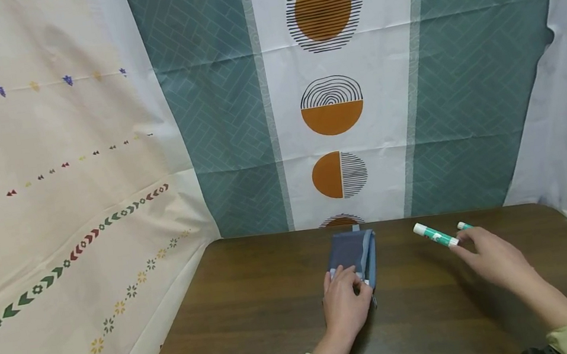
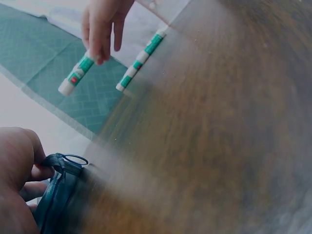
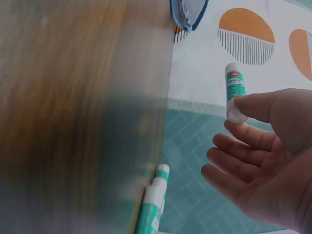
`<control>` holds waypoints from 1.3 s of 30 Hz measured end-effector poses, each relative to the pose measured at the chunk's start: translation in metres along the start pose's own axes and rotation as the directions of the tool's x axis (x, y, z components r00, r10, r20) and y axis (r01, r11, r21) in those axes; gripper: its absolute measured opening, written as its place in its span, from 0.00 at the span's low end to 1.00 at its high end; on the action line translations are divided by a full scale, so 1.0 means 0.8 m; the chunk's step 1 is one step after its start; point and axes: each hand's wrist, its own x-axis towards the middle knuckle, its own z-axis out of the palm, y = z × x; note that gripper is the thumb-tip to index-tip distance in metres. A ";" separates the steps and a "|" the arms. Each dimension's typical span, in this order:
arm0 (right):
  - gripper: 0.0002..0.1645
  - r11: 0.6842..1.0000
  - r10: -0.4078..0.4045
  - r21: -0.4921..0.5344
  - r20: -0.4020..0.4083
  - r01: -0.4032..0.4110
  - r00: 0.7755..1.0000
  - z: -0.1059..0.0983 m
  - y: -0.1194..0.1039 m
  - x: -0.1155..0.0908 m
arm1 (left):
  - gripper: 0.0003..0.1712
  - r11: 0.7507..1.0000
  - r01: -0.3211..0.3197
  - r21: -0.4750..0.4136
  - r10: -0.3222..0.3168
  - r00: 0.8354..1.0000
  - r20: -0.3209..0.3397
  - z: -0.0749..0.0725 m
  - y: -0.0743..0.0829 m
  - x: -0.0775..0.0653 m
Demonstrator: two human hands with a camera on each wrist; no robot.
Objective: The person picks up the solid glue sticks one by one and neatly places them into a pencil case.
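A dark blue zip pouch (image 1: 348,249) lies near the far middle of the table. My left hand (image 1: 347,305) is at its near end; in the left wrist view the thumb and a finger pinch the edge by the zip's ring pull (image 2: 74,159). The pouch's mouth looks parted in the right wrist view. To its right, my right hand (image 1: 499,259) pinches one end of a green and white glue stick (image 1: 435,235) between thumb and index finger, above the table. That hand's other fingers are loosely spread. More glue sticks (image 2: 140,62) lie end to end on the table beyond it.
The brown wooden table (image 1: 260,323) ends at a patterned teal and white cloth (image 1: 222,119) hanging behind. A cream patterned cloth (image 1: 54,231) hangs on the left, and a white cloth (image 1: 566,122) on the right. The loose glue sticks (image 3: 150,209) are near the table's far edge.
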 end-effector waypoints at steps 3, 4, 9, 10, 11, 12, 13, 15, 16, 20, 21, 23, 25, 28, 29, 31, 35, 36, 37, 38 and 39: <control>0.19 1.000 -0.002 0.006 0.001 0.002 1.000 0.006 -0.009 0.003 | 0.16 1.000 0.003 0.000 -0.003 1.000 0.005 0.000 0.000 0.000; 0.19 1.000 -0.005 0.010 0.000 0.005 1.000 0.008 -0.012 0.003 | 0.16 1.000 0.002 -0.002 -0.002 1.000 0.005 0.000 0.000 0.000; 0.23 0.999 -0.010 0.038 0.019 0.009 1.000 0.019 -0.028 0.007 | 0.16 1.000 -0.003 -0.001 0.003 1.000 0.000 0.000 0.000 0.000; 0.23 0.999 -0.008 0.045 0.026 0.007 1.000 0.021 -0.030 0.008 | 0.16 1.000 -0.007 0.001 0.007 1.000 -0.003 0.000 0.000 0.000; 0.24 0.999 -0.007 0.052 0.032 0.005 0.999 0.023 -0.033 0.009 | 0.16 1.000 -0.007 0.002 0.007 1.000 -0.003 0.000 0.000 0.000; 0.24 0.998 -0.007 0.059 0.037 0.005 0.999 0.025 -0.035 0.010 | 0.16 1.000 -0.011 0.004 0.011 1.000 -0.006 0.001 0.000 0.000; 0.24 0.998 -0.009 0.065 0.041 0.006 0.999 0.027 -0.037 0.011 | 0.16 1.000 -0.014 0.005 0.014 1.000 -0.008 0.001 0.000 0.000; 0.24 0.997 -0.017 0.070 0.041 0.014 0.999 0.031 -0.041 0.012 | 0.16 1.000 -0.013 0.008 0.013 1.000 -0.007 0.002 0.000 0.000; 0.23 0.997 -0.021 0.072 0.041 0.018 0.999 0.033 -0.043 0.013 | 0.16 1.000 -0.012 0.010 0.012 1.000 -0.007 0.003 0.000 0.000; 0.23 0.997 -0.027 0.075 0.047 0.024 0.999 0.037 -0.046 0.014 | 0.15 1.000 -0.010 0.015 0.010 1.000 -0.009 0.004 0.000 0.001; 0.23 0.997 -0.028 0.077 0.050 0.024 0.998 0.038 -0.047 0.015 | 0.15 1.000 -0.009 0.015 0.009 1.000 -0.009 0.004 0.000 0.001; 0.23 0.997 -0.028 0.078 0.060 0.024 0.998 0.039 -0.048 0.016 | 0.15 1.000 -0.009 0.016 0.009 1.000 -0.012 0.003 0.000 0.001; 0.23 0.997 -0.028 0.078 0.077 0.022 0.997 0.039 -0.050 0.018 | 0.14 1.000 -0.013 0.020 0.014 1.000 -0.018 0.002 0.001 0.001; 0.22 0.997 -0.024 0.077 0.115 0.015 0.993 0.041 -0.054 0.021 | 0.14 1.000 -0.015 0.019 0.015 1.000 -0.021 0.001 0.001 0.002; 0.22 0.997 -0.023 0.077 0.127 0.013 0.992 0.042 -0.055 0.022 | 0.14 1.000 -0.014 0.019 0.014 1.000 -0.021 0.001 0.001 0.002; 0.20 0.997 -0.028 0.074 0.145 0.017 0.989 0.044 -0.058 0.022 | 0.14 1.000 -0.012 0.013 0.012 1.000 -0.018 0.001 0.002 0.002; 0.16 0.997 -0.037 0.075 0.173 0.025 0.984 0.051 -0.062 0.023 | 0.15 1.000 -0.015 0.010 0.015 1.000 -0.019 0.001 0.001 0.001; 0.15 0.997 -0.039 0.076 0.180 0.026 0.983 0.052 -0.063 0.022 | 0.15 1.000 -0.016 0.010 0.016 1.000 -0.019 0.001 0.001 0.001; 0.14 0.997 -0.039 0.079 0.190 0.024 0.981 0.054 -0.064 0.022 | 0.15 1.000 -0.010 0.005 0.010 1.000 -0.013 0.001 0.001 0.001; 0.14 0.997 -0.037 0.081 0.200 0.022 0.979 0.055 -0.064 0.022 | 0.15 1.000 -0.008 0.004 0.008 1.000 -0.011 0.001 0.001 0.001; 0.14 0.997 -0.038 0.081 0.207 0.022 0.978 0.057 -0.065 0.022 | 0.14 1.000 0.001 -0.001 -0.001 1.000 -0.004 0.001 0.002 0.001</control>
